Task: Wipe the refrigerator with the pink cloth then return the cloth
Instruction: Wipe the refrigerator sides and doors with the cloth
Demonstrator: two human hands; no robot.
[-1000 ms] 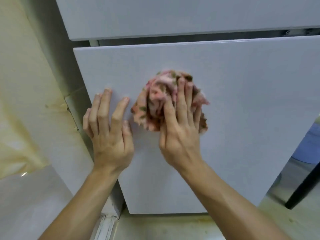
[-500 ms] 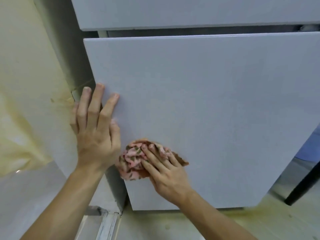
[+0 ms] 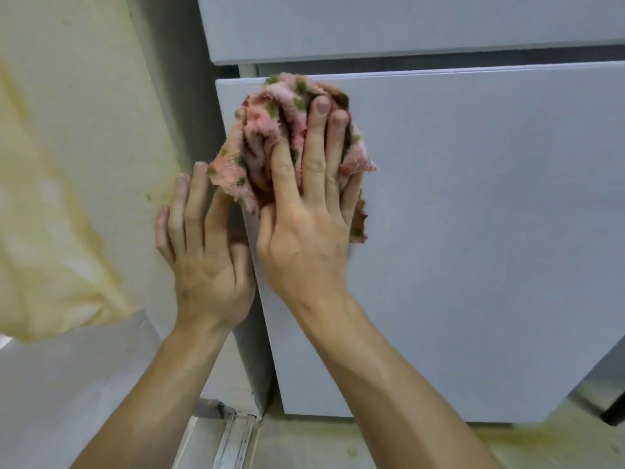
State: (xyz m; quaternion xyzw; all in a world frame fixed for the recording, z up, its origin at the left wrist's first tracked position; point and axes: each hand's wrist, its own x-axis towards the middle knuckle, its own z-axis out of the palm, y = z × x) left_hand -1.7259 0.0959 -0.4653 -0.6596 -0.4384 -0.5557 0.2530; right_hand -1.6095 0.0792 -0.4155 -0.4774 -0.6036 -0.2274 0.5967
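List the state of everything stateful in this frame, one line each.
pink cloth: bunched, pressed against the lower refrigerator door's upper left corner.
right hand: fingers straight, pressing the cloth onto the door.
left hand: flat, fingers straight, resting on the refrigerator beside the door's left edge.
lower refrigerator door: cannot tell if it is fully closed.
upper door: only its lower edge shows.

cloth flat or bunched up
Bunched up: the cloth shows crumpled folds under the right hand pressing it to the fridge door.
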